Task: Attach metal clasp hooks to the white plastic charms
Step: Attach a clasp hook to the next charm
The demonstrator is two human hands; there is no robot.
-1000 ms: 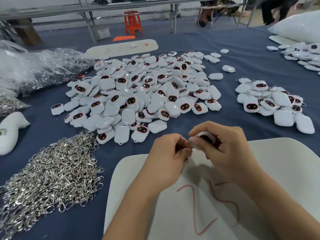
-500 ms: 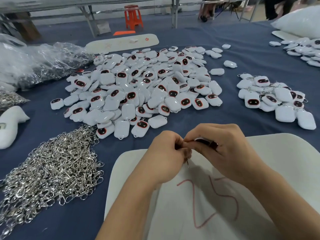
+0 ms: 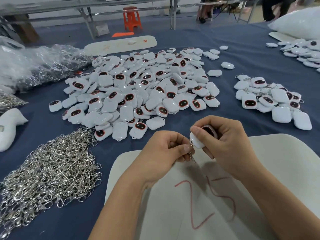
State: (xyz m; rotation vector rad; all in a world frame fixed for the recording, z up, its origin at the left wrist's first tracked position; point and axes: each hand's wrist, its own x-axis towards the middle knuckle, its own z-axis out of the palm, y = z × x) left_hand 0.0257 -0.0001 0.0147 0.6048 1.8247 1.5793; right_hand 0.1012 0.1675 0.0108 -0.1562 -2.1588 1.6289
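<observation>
Hanging from the loop of a white charm (image 3: 196, 142), a metal clasp hook (image 3: 191, 155) is pinched by the left hand (image 3: 166, 153); the right hand (image 3: 225, 141) grips the charm above a white board (image 3: 277, 161), big charm pile (image 3: 138, 89) and hook heap (image 3: 48, 170) lying on the blue surface (image 3: 242, 54).

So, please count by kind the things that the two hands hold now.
white plastic charm: 1, gripped by the right hand
metal clasp hook: 1, pinched by the left hand
Total: 2
</observation>
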